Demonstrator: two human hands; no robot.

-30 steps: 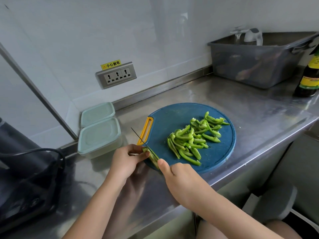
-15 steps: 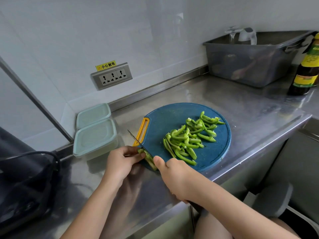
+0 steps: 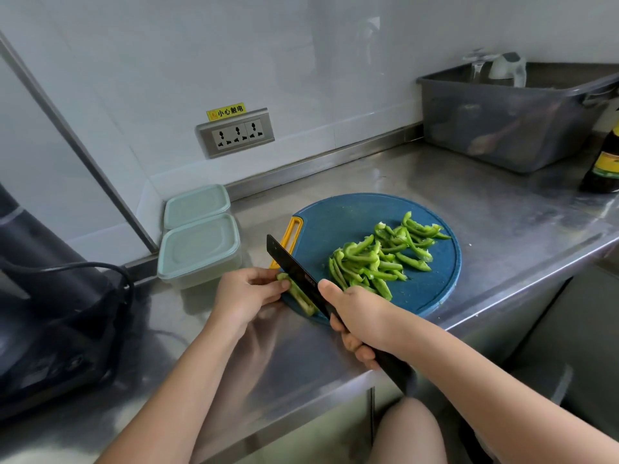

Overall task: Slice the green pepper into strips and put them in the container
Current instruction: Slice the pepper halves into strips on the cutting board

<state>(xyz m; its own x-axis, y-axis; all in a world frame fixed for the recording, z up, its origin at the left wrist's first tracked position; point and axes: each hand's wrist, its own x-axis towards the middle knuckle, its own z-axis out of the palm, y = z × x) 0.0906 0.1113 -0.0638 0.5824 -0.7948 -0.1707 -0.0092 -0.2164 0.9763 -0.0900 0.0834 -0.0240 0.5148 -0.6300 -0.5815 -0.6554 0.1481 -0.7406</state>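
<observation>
Green pepper remnant (image 3: 298,298), lower centre of frame at near rim of blue board (image 3: 335,222), pinched by my left hand (image 3: 248,296); black knife (image 3: 290,265) gripped in my right hand (image 3: 360,316); risk: blade beside my fingertips (image 3: 284,285) could nick them, or narrow piece slip off the rim

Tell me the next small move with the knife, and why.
Probably press the knife down through the pepper piece for one more strip. The right hand grips the knife with its blade over that piece, the left hand pins it at the near edge of the cutting board, and it looks wider than the strips piled nearby.
</observation>
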